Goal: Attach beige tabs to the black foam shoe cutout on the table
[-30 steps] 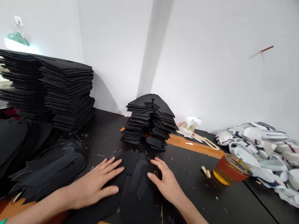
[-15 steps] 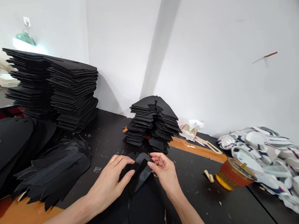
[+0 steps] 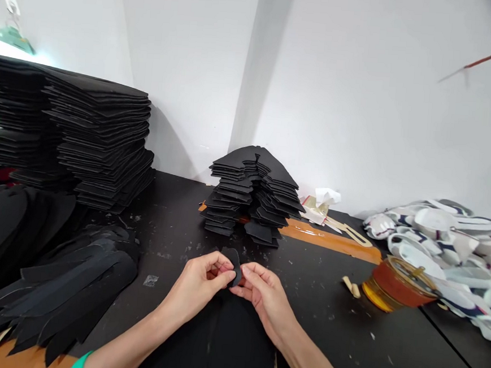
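Pinching the small, curved black piece of sheet material (image 3: 233, 258) with the left hand (image 3: 199, 279), and at its edge with the right hand (image 3: 265, 294), over the broad, flat black panel (image 3: 239, 339). Better to grip lightly, without creasing.

black piece (image 3: 231, 255) between left hand (image 3: 196, 277) and right hand (image 3: 265, 294)

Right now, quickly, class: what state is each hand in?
Left hand: closed, holding a black piece.
Right hand: curled at that black piece's right edge; whether it also grips it cannot be told.
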Action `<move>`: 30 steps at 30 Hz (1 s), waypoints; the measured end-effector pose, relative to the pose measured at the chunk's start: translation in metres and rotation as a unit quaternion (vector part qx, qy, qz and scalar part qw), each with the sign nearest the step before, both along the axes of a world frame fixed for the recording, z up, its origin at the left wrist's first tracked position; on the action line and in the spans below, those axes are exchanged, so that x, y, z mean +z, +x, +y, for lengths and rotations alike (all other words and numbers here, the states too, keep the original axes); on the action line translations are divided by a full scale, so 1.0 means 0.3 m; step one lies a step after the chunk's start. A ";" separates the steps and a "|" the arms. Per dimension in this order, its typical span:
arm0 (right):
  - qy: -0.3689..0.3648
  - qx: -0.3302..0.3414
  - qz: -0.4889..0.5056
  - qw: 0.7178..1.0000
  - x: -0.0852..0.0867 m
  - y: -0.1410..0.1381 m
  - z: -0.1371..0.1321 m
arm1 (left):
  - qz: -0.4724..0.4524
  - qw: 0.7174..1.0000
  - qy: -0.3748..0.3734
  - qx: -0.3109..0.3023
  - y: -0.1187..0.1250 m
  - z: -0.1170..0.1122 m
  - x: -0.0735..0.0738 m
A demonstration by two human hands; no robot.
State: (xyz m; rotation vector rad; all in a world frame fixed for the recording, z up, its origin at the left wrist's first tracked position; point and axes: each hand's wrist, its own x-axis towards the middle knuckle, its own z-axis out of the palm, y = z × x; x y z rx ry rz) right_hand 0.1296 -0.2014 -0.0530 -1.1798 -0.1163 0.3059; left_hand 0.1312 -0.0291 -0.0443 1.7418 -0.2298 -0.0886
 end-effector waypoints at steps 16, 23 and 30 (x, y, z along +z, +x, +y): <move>-0.069 -0.006 0.009 0.998 0.034 -0.019 -0.023 | 0.011 1.000 0.016 -0.022 -0.026 0.005 0.023; -0.092 -0.003 0.001 0.996 0.035 -0.018 -0.026 | 0.000 0.999 0.039 -0.017 -0.032 0.003 0.028; -0.101 0.005 0.015 0.995 0.039 -0.024 -0.024 | 0.008 0.998 0.058 -0.035 -0.035 0.005 0.034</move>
